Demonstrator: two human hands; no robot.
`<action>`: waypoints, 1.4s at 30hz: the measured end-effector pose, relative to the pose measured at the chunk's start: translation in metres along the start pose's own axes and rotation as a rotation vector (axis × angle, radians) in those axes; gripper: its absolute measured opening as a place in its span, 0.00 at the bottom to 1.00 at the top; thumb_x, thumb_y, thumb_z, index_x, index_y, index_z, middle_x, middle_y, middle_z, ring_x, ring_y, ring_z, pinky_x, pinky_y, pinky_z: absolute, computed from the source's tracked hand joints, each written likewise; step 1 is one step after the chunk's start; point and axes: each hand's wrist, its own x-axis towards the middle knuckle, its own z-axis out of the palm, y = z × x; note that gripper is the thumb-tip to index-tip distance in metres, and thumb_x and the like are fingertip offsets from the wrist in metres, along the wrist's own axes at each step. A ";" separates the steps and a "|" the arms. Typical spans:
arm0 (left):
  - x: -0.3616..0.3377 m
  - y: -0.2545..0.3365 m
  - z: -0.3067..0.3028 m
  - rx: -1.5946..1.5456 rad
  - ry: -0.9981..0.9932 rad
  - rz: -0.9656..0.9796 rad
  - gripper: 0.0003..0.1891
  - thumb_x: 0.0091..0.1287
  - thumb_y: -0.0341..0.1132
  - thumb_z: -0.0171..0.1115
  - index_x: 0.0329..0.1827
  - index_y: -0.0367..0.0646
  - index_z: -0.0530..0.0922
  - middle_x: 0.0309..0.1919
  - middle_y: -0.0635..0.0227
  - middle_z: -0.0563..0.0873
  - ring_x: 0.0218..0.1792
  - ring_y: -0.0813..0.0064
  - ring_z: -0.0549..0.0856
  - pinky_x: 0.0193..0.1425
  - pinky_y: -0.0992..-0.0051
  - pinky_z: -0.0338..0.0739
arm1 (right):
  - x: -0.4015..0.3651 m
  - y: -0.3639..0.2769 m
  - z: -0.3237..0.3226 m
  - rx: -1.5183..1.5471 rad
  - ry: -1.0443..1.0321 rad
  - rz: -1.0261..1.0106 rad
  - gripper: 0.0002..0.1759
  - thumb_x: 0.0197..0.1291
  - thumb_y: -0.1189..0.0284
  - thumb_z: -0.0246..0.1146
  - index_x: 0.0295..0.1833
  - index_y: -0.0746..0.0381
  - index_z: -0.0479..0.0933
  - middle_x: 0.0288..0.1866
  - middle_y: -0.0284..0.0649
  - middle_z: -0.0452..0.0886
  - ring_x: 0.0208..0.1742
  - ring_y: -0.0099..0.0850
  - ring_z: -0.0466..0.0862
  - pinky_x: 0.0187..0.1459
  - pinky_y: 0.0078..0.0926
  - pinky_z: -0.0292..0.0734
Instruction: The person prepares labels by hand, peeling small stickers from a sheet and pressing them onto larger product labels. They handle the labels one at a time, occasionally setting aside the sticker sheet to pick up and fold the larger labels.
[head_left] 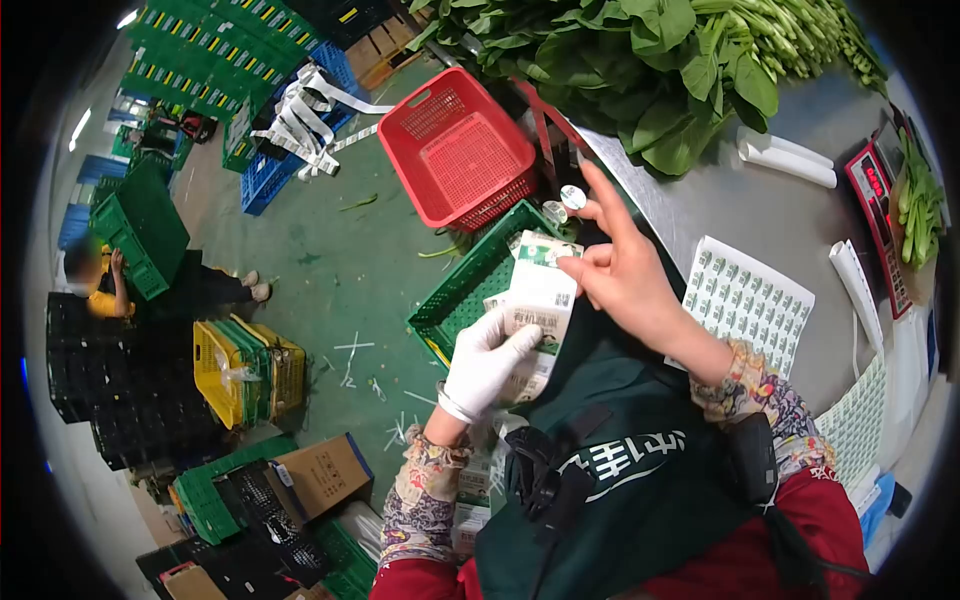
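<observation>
My left hand [478, 370], in a white glove, is closed on a strip of printed labels [538, 315] with green and white parts. My bare right hand [625, 270] pinches the strip's upper end between thumb and a finger, with its index finger stretched upward. Small round stickers [573, 197] sit on or by the fingers of that hand. Under the strip lies a green crate [465, 275]. To the right, a sheet of small labels [748, 305] rests on the metal table [690, 210].
Leafy greens [650, 70] are piled at the table's back. A red basket [455, 150] stands beyond the green crate. At the right is a red scale [872, 185] with vegetables. Far left, a person [110, 290] holds a green crate [145, 230] near yellow crates [215, 375].
</observation>
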 end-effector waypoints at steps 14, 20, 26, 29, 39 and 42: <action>0.010 -0.012 0.011 -0.054 0.292 0.057 0.12 0.69 0.35 0.56 0.44 0.33 0.80 0.32 0.73 0.82 0.32 0.87 0.76 0.36 0.84 0.71 | -0.027 0.024 0.020 -0.184 -0.393 -0.075 0.39 0.61 0.79 0.55 0.73 0.61 0.42 0.22 0.40 0.74 0.21 0.29 0.78 0.29 0.28 0.73; 0.005 -0.002 0.025 -0.069 0.408 0.173 0.11 0.69 0.33 0.56 0.45 0.33 0.80 0.34 0.71 0.84 0.34 0.87 0.77 0.38 0.83 0.73 | -0.031 0.014 0.025 -0.052 -0.324 0.153 0.38 0.62 0.79 0.54 0.73 0.61 0.42 0.22 0.39 0.75 0.21 0.26 0.80 0.23 0.24 0.73; 0.000 0.003 0.030 -0.018 0.507 0.186 0.09 0.67 0.32 0.59 0.40 0.33 0.81 0.28 0.76 0.82 0.26 0.90 0.74 0.27 0.86 0.68 | -0.034 0.015 0.028 -0.039 -0.282 0.197 0.39 0.62 0.77 0.55 0.73 0.61 0.42 0.23 0.41 0.77 0.21 0.29 0.81 0.20 0.26 0.74; 0.000 -0.006 0.032 0.009 0.486 0.222 0.09 0.67 0.32 0.60 0.38 0.34 0.81 0.24 0.78 0.79 0.22 0.91 0.71 0.23 0.86 0.64 | -0.031 0.012 0.024 -0.243 -0.310 0.153 0.40 0.62 0.74 0.57 0.73 0.64 0.42 0.22 0.47 0.77 0.22 0.41 0.81 0.23 0.35 0.75; 0.008 0.009 0.012 -0.298 0.243 0.116 0.14 0.71 0.37 0.53 0.51 0.35 0.75 0.40 0.66 0.83 0.38 0.80 0.82 0.42 0.79 0.78 | -0.010 0.003 0.001 -0.363 -0.476 -0.030 0.42 0.62 0.68 0.58 0.72 0.67 0.40 0.17 0.47 0.73 0.20 0.41 0.76 0.28 0.36 0.68; 0.006 0.012 0.008 -0.351 0.165 0.066 0.16 0.70 0.37 0.53 0.54 0.35 0.73 0.43 0.65 0.82 0.40 0.79 0.82 0.43 0.79 0.78 | -0.012 0.006 0.003 -0.206 -0.505 0.010 0.42 0.61 0.73 0.59 0.74 0.62 0.41 0.17 0.36 0.68 0.16 0.22 0.68 0.23 0.24 0.65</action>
